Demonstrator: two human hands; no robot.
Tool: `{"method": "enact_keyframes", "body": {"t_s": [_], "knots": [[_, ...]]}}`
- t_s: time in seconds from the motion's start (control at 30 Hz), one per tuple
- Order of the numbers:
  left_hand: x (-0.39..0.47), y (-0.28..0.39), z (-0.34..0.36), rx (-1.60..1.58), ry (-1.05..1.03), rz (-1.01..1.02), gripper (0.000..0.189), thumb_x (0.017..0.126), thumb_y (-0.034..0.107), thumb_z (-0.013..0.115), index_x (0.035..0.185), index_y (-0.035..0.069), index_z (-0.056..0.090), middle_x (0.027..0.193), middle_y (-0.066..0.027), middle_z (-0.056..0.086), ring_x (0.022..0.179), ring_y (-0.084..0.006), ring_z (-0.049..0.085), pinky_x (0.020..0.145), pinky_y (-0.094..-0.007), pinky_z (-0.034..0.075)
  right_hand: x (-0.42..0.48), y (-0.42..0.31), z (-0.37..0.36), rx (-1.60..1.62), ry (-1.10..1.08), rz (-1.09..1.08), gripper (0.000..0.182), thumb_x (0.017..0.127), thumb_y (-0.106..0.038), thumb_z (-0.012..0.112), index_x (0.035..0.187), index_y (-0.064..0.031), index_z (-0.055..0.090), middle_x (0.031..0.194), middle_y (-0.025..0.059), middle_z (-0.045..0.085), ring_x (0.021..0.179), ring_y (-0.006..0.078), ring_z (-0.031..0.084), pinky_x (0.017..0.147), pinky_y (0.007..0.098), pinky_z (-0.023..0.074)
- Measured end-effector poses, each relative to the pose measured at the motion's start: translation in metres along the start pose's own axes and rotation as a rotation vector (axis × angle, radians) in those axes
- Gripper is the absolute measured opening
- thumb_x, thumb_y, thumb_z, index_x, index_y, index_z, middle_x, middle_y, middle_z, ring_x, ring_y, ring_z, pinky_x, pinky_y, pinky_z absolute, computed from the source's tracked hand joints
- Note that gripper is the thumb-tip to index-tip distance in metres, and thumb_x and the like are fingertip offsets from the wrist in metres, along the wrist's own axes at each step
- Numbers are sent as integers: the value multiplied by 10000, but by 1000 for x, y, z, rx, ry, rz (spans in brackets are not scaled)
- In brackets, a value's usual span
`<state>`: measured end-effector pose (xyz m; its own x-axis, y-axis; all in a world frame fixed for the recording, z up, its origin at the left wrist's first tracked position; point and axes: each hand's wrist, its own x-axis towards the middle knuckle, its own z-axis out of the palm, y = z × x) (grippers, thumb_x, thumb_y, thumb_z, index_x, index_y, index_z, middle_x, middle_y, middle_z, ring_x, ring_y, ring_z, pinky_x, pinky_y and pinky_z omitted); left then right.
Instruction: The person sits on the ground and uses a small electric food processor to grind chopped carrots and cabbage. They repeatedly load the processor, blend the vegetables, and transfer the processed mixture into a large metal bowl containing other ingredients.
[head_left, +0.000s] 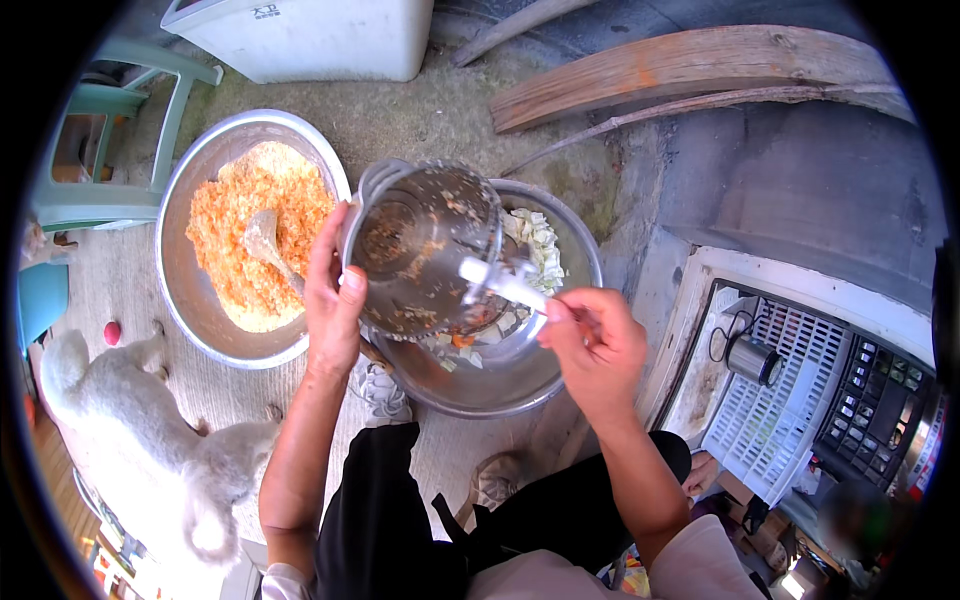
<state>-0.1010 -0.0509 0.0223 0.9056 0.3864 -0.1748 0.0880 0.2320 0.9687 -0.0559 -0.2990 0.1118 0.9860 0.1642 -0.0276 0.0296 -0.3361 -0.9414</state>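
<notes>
My left hand (336, 311) grips the rim of a food-chopper bowl (390, 232), tilted with its open mouth towards my right. Bits of chopped food cling to its inside wall. Between the fingers of my right hand (604, 352) is a white plastic chopper blade shaft (514, 286), somewhat blurred, held at the bowl's mouth. Under both lies a metal basin (465, 394) with pale chopped vegetable pieces (538, 244); the bowl hides part of its contents. To the left, another metal basin (171, 255) holds an orange crumbly mash (225, 217) with a ladle (262, 234) resting in it.
A white dog (142, 401) stands at left near a small red ball (112, 333). A green plastic chair (166, 135) and white bin (322, 45) stand beyond. Timber (675, 71) lies far right. Nearer are a corded metal cylinder (752, 360), a white crate (784, 409) and a black crate (862, 412).
</notes>
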Motion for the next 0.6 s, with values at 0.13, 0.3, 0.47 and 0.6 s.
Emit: {"method": "enact_keyframes", "body": {"t_s": [0.13, 0.3, 0.47, 0.6], "knots": [[-6, 4, 13, -51, -76, -73, 1026, 866, 670, 677, 1551, -7, 324, 1533, -185, 425, 1412, -275, 417, 1183, -395, 302, 22, 12, 39, -120, -49, -187, 133, 884, -5, 745, 941, -8, 625, 760, 84, 664, 642, 141, 679, 562, 275, 524], [-8, 5, 13, -41, -87, -103, 1048, 862, 701, 655, 1552, -11, 316, 1558, -206, 383, 1448, -287, 365, 1199, -406, 265, 29, 27, 64, -151, -82, -189, 155, 871, -16, 748, 898, -20, 596, 734, 113, 643, 584, 202, 637, 526, 324, 486], [-10, 2, 8, -62, -53, -144, 1092, 836, 724, 667, 1554, -17, 307, 1565, -205, 370, 1451, -289, 360, 1195, -404, 273, 28, 29, 66, -194, -128, -215, 163, 869, -12, 745, 878, -21, 582, 736, 106, 629, 589, 232, 628, 530, 336, 480], [-12, 3, 4, -46, -54, -94, 1108, 824, 728, 680, 1556, -13, 302, 1554, -192, 383, 1430, -284, 393, 1184, -400, 296, 24, 30, 64, -232, -160, -243, 159, 868, -8, 743, 875, -23, 585, 757, 112, 623, 604, 254, 624, 540, 352, 481]]}}
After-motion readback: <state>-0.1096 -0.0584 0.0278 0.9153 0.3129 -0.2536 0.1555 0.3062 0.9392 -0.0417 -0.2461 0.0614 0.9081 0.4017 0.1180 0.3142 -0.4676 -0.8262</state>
